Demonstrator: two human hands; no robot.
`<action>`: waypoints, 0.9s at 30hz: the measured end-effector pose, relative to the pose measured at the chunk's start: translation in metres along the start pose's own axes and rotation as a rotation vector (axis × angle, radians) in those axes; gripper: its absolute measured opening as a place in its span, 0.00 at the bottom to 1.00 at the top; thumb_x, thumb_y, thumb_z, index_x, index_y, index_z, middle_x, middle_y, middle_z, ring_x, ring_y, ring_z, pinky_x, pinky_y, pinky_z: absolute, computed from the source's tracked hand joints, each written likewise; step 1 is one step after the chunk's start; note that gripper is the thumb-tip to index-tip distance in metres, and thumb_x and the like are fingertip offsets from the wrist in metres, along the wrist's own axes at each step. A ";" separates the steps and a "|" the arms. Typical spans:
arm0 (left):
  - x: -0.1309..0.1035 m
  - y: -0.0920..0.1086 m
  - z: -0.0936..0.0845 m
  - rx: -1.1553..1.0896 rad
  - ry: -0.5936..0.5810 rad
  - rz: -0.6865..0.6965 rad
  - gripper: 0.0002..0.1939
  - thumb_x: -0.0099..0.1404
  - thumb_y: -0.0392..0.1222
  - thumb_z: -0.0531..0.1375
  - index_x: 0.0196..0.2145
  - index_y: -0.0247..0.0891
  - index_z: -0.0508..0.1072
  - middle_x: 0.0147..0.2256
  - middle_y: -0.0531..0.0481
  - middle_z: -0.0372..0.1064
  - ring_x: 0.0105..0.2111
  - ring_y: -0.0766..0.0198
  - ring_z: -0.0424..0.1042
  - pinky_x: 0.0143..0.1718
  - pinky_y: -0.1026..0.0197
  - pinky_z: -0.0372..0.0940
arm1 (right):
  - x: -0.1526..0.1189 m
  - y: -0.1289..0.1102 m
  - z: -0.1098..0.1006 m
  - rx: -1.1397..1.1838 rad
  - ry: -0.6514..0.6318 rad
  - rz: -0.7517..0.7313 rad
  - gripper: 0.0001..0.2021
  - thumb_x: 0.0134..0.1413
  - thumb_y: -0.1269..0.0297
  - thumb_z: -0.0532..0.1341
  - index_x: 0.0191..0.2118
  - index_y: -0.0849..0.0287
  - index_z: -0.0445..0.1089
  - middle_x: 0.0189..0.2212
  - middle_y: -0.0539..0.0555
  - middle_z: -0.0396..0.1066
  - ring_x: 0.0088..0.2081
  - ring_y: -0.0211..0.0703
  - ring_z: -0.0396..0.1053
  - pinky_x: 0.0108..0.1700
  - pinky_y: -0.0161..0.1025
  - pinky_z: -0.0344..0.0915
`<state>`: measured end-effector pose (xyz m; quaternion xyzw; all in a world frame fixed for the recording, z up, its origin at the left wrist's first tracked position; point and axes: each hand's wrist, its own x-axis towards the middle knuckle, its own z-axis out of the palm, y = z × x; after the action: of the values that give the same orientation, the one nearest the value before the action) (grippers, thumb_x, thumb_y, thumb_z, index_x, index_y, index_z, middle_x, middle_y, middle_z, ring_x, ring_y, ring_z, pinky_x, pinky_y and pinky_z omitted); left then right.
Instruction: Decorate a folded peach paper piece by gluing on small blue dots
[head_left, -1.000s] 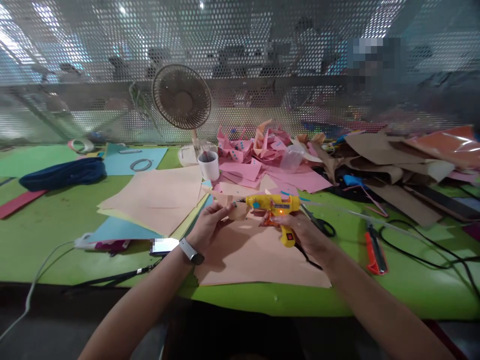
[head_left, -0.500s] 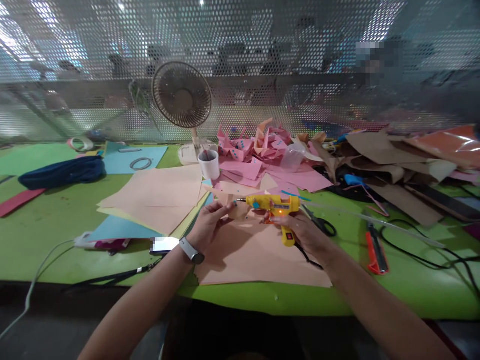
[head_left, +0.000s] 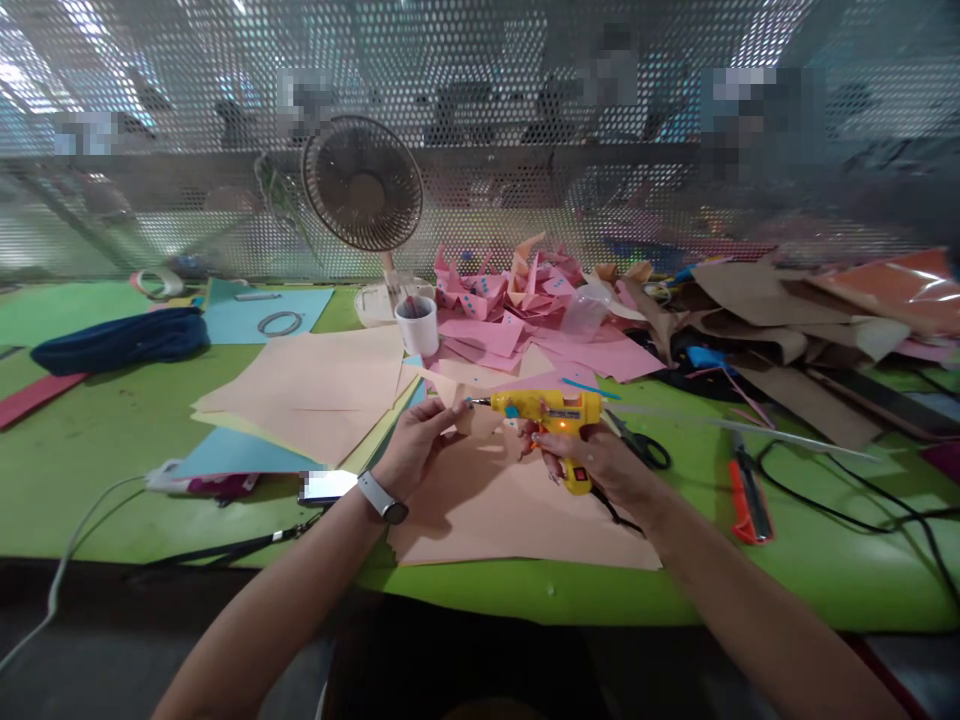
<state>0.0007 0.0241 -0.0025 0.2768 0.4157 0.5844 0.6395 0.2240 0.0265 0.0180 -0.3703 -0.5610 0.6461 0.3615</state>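
Left hand (head_left: 412, 445) was out over the table (head_left: 67, 500), thumb and fingertips pinched together on a slip (head_left: 464, 421) of peach paper. Slip was held up just above a peach sheet (head_left: 510, 510). Watch (head_left: 381, 497) on that wrist.

Right hand (head_left: 600, 458) was wrapped round the handle of a yellow gun (head_left: 547, 405), thumb along its side, some fingertips showing in front of the grip (whether any pressed the trigger, I could not tell). Gun lay level over the sheet, nozzle pointing at the left fingertips, very near or touching the slip; contact too small to read. An orange light glowed on its side. A clear glue stick (head_left: 795, 438) ran out toward the right behind it, and a black cord (head_left: 615, 514) trailed below the handle.

Scissors (head_left: 654, 452) lay just beyond the right hand, a red cutter (head_left: 750, 500) farther right. Left of the left hand: a paper stack (head_left: 315, 380), peach on top, and a phone (head_left: 328, 487) with its screen lit. Past the hands stood a white cup (head_left: 417, 328) by a fan (head_left: 364, 185); next to them, a heap of folded pink paper (head_left: 517, 290). Brown paper (head_left: 765, 300) lay piled at far right, a dark blue pouch (head_left: 124, 342) at far left.
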 end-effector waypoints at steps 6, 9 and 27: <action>-0.001 0.001 0.001 0.006 -0.004 -0.004 0.17 0.43 0.42 0.75 0.20 0.33 0.70 0.22 0.55 0.67 0.25 0.72 0.69 0.29 0.68 0.67 | 0.005 0.006 -0.002 -0.014 -0.003 -0.034 0.12 0.50 0.59 0.66 0.41 0.56 0.71 0.35 0.52 0.74 0.22 0.33 0.63 0.22 0.32 0.61; -0.001 0.000 0.001 0.008 -0.012 -0.005 0.17 0.43 0.42 0.75 0.21 0.33 0.71 0.23 0.54 0.68 0.26 0.71 0.69 0.30 0.68 0.67 | 0.005 0.005 -0.002 -0.013 0.000 -0.043 0.12 0.50 0.59 0.66 0.40 0.57 0.71 0.34 0.53 0.74 0.21 0.33 0.63 0.22 0.33 0.61; -0.002 0.001 0.001 0.037 -0.014 -0.011 0.16 0.43 0.43 0.74 0.22 0.33 0.72 0.23 0.54 0.69 0.26 0.71 0.70 0.29 0.68 0.67 | 0.006 0.004 -0.001 0.010 0.023 0.002 0.12 0.47 0.58 0.66 0.38 0.58 0.73 0.33 0.54 0.75 0.19 0.32 0.62 0.21 0.33 0.62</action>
<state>0.0015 0.0221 -0.0011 0.2906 0.4235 0.5710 0.6404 0.2220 0.0314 0.0139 -0.3763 -0.5534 0.6449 0.3692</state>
